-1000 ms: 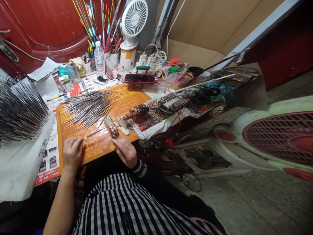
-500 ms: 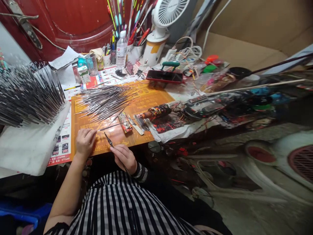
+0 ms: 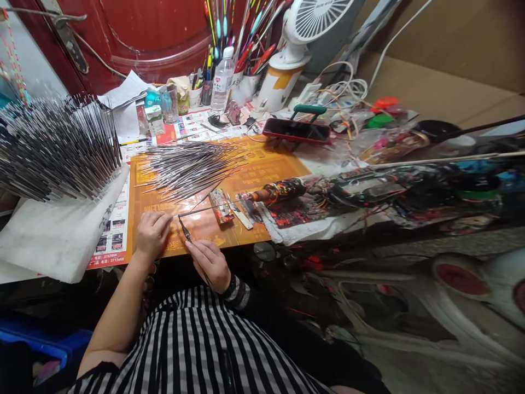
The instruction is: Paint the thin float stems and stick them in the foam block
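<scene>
My left hand (image 3: 152,236), over the front left of the orange mat (image 3: 241,236), pinches the left end of a thin dark rod (image 3: 200,209). That rod stretches right toward a paint-spattered motor tool (image 3: 283,190). Closed round a slim dark pen-like tool (image 3: 185,230), my right hand (image 3: 211,265) is at the mat's front edge. The tool's tip is close beneath the rod; whether they touch I cannot tell. Behind the hands lies a loose pile of thin dark sticks (image 3: 188,168). A paint-stained small box (image 3: 221,207) rests right of the rod's middle.
Many dark sticks (image 3: 53,148) stand in a white foam block (image 3: 61,235) at the left. Farther back are a water bottle (image 3: 222,82), a white fan (image 3: 315,22) and a phone (image 3: 296,131) on a stand. Paint-stained cloth (image 3: 303,232) lies at the table's front right.
The view has shifted, so the table items appear farther right. The pen-like tool's tip has moved up, closer to the rod. Both hands keep their grips.
</scene>
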Tool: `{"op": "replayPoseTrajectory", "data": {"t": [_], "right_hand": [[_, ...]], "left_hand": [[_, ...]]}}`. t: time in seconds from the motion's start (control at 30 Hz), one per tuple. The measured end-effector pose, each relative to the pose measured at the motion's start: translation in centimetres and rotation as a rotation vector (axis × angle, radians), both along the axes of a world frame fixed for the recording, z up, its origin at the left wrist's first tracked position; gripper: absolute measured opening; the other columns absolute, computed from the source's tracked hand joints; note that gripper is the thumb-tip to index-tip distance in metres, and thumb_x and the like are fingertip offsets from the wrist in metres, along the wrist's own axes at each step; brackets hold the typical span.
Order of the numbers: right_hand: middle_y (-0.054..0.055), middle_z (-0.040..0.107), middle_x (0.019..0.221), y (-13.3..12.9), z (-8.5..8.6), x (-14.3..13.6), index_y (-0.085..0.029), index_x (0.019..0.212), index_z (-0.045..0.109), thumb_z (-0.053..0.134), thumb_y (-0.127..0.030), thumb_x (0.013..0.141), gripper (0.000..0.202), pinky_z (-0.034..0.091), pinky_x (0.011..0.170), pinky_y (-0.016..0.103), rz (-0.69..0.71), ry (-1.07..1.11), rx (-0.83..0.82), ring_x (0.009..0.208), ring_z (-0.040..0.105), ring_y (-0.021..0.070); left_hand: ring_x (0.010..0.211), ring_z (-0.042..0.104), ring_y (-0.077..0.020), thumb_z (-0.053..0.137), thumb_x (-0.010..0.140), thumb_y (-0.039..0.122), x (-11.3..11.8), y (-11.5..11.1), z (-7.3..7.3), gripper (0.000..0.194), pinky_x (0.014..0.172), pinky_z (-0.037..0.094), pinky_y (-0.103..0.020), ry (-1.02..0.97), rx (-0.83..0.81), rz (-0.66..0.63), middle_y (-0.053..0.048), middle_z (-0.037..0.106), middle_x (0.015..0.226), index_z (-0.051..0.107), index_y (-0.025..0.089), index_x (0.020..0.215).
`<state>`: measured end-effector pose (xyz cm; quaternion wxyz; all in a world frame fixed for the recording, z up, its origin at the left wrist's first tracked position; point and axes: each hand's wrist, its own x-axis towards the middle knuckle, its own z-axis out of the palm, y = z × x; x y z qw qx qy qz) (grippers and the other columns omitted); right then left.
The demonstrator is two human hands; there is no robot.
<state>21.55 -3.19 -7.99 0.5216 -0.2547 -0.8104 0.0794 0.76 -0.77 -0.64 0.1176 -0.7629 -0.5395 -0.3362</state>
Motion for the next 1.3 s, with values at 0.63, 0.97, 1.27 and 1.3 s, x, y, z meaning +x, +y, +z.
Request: {"op": "replayPoseTrajectory", "data": {"t": [0.63, 0.97, 1.27, 1.3], "right_hand": [[0.013, 0.074, 0.113, 0.0, 0.1, 1.2, -0.018, 0.149, 0.047, 0.054, -0.006, 0.093, 0.058, 0.062, 0.085, 0.039, 0.079, 0.018, 0.056, 0.105, 0.07, 0.0243], [0.013, 0.075, 0.11, -0.1, 0.3, 1.5, -0.018, 0.15, 0.046, 0.06, -0.001, 0.088, 0.065, 0.062, 0.082, 0.038, 0.152, 0.058, 0.112, 0.102, 0.071, 0.0252], [0.012, 0.076, 0.11, -0.1, 0.6, 1.6, -0.019, 0.15, 0.046, 0.059, -0.002, 0.09, 0.063, 0.062, 0.082, 0.038, 0.161, 0.064, 0.104, 0.103, 0.072, 0.0248], [0.012, 0.076, 0.111, -0.1, 0.5, 1.6, -0.019, 0.15, 0.047, 0.058, -0.003, 0.09, 0.063, 0.063, 0.082, 0.038, 0.162, 0.064, 0.102, 0.103, 0.072, 0.0246]], "left_hand": [[0.084, 0.059, -0.0192, 0.05, 0.099, 0.024, 0.4, -0.6, 0.2, 0.018, 0.08, 0.044, -0.035, 0.075, 0.022, 0.058, -0.005, 0.07, 0.089, 0.067, 0.021, 0.099], [0.088, 0.065, -0.0171, 0.048, 0.099, 0.026, -7.4, -2.1, 3.5, 0.018, 0.082, 0.052, -0.031, -0.178, 0.057, 0.424, -0.007, 0.07, 0.094, 0.065, 0.019, 0.097], [0.083, 0.069, -0.0195, 0.058, 0.089, 0.031, -12.1, -2.1, 4.5, 0.016, 0.079, 0.052, -0.03, -0.428, -0.02, 0.898, -0.005, 0.075, 0.088, 0.071, 0.02, 0.089], [0.083, 0.069, -0.02, 0.059, 0.088, 0.03, -12.3, -2.0, 4.7, 0.016, 0.08, 0.051, -0.03, -0.435, -0.029, 0.934, -0.005, 0.075, 0.088, 0.072, 0.02, 0.089]]}}
